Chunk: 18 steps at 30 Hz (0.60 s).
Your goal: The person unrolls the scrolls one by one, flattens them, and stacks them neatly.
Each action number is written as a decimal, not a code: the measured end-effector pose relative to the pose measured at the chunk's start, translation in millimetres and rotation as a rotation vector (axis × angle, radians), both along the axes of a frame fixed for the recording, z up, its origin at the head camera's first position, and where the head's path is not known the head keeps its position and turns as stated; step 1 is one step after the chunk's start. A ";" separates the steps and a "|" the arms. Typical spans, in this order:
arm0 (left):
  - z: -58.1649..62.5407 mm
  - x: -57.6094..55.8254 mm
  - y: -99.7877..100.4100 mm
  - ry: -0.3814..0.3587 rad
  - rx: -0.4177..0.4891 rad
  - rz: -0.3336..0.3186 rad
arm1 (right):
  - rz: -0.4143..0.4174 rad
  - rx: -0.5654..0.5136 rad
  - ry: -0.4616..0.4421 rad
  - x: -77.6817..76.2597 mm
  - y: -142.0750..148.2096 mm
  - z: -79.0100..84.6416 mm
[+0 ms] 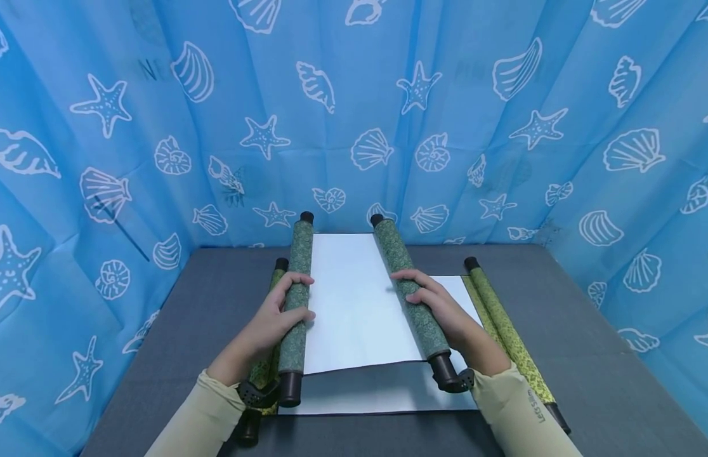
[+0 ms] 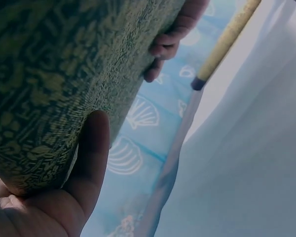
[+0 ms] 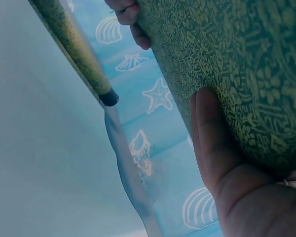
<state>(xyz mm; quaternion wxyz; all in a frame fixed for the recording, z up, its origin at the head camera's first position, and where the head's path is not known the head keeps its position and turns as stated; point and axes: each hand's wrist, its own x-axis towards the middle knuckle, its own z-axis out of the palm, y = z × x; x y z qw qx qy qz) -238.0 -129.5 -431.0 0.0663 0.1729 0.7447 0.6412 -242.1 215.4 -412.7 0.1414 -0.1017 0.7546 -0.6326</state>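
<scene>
Before a seashell-print curtain (image 1: 382, 76), on a grey worktop (image 1: 611, 387) lies an open yellow-green scroll (image 1: 382, 397), partly hidden by the green scroll (image 1: 354, 304) we hold above it, forearms (image 1: 196, 406) angled inward, left hand (image 1: 276, 314) clamped round the left roll (image 1: 300, 254), right hand (image 1: 442, 308) round the right roll (image 1: 427, 330).

A hand could pass over the grey table (image 1: 616, 368) right of the yellow scroll (image 1: 511, 333), or left of it — there a sleeve (image 1: 196, 412) crosses the near part. Between the left hand (image 1: 276, 314) and right hand (image 1: 442, 308), the spread green scroll (image 1: 351, 298) blocks the way straight down. A blue curtain (image 1: 342, 82) closes the far side and flanks.
</scene>
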 end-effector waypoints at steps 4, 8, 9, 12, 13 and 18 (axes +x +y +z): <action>0.9 -0.2 -1.0 -0.008 0.007 -0.006 | 0.001 -0.011 0.029 0.7 -0.1 -0.5; 0.6 -0.2 -1.8 -0.029 0.012 -0.008 | 0.015 -0.010 0.097 0.9 1.7 -3.3; 0.5 -0.3 -1.8 -0.026 0.009 -0.006 | 0.017 -0.009 0.112 0.7 2.2 -4.1; -0.1 -0.6 -1.6 -0.007 -0.015 -0.002 | 0.019 -0.003 0.137 -0.5 3.2 -6.5; -0.4 -0.8 -1.5 -0.004 -0.018 -0.003 | 0.017 0.001 0.141 -0.9 3.4 -7.1; 0.0 -1.2 -2.6 -0.018 -0.006 -0.003 | 0.016 0.000 0.147 -2.6 5.4 -7.7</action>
